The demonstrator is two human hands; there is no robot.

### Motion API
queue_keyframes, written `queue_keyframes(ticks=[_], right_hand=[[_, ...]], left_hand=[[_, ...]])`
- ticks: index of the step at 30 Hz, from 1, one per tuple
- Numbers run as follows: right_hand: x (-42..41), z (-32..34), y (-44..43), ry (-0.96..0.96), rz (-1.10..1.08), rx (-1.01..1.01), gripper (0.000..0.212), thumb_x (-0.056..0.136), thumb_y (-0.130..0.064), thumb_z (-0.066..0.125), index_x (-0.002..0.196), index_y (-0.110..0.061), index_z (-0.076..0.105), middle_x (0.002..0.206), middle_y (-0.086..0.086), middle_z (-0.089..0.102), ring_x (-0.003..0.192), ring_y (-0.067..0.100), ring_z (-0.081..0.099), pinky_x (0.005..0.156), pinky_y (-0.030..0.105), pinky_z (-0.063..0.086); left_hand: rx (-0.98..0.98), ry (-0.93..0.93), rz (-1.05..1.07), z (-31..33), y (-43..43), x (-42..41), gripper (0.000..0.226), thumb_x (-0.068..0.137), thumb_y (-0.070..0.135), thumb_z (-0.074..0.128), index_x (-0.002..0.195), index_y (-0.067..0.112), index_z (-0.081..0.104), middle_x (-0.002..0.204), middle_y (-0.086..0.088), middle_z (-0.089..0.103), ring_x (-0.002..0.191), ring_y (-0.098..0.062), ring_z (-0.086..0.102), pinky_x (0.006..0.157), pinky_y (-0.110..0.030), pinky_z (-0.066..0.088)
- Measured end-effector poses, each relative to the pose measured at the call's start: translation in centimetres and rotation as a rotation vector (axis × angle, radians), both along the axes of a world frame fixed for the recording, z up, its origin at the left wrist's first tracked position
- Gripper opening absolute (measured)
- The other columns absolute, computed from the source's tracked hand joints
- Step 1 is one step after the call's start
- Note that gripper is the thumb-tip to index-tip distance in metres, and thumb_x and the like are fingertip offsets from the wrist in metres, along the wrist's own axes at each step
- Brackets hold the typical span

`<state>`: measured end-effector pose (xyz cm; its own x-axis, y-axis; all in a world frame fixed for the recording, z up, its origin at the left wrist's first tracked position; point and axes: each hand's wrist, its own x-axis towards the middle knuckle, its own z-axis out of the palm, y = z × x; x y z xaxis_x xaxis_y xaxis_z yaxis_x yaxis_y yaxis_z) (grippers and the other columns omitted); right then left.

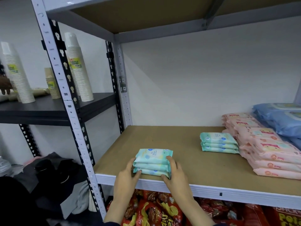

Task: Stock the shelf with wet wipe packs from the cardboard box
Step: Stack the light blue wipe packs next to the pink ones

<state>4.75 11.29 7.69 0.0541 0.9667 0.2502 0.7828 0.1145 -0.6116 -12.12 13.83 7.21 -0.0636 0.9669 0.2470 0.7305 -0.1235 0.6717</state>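
Fingers point(171, 161) of the right hand point(176, 174) curl round the right end of a stack of wet wipe packs point(153, 162). The left hand point(128, 174) grips the opposite end, fingers along the side and thumb against the bottom pack, so both sets of fingers are clamped on the stack. It is three teal packs high and lies flat at the front edge of the shelf point(162, 137), on the brown board toward its left half, just behind the white front rail.

Well apart to the right and further back lies a second stack point(218, 142) of three matching teal packs. It is just beside a row of pink packs point(268, 152) piled several high; whether they touch I cannot tell. Behind the pink ones, against the white wall, are larger blue packs point(280, 119).

Under the shelf, red snack bags point(154, 211) fill the level below. Left of the white upright, a darker shelf unit point(48, 108) carries tall sleeves of paper cups point(79, 74). Dark clothing point(53, 173) is heaped lower down beside it.
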Motion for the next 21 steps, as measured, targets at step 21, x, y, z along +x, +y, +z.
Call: queue_keyframes(ticks=[21], right_hand=[[15.4,-0.7,-4.3,0.151,-0.352,0.075,0.060,0.087,-0.010,0.060,0.139,-0.019,0.033,0.119,0.011,0.058,0.095,0.027,0.060,0.076,0.033,0.046]], left_hand=[[0.020,-0.106,-0.190,-0.2,-1.9,17.8,0.051,0.092,0.026,0.053,0.140,0.028,0.035,0.098,-0.004,0.070,0.087,-0.020,0.065,0.072,-0.025,0.046]])
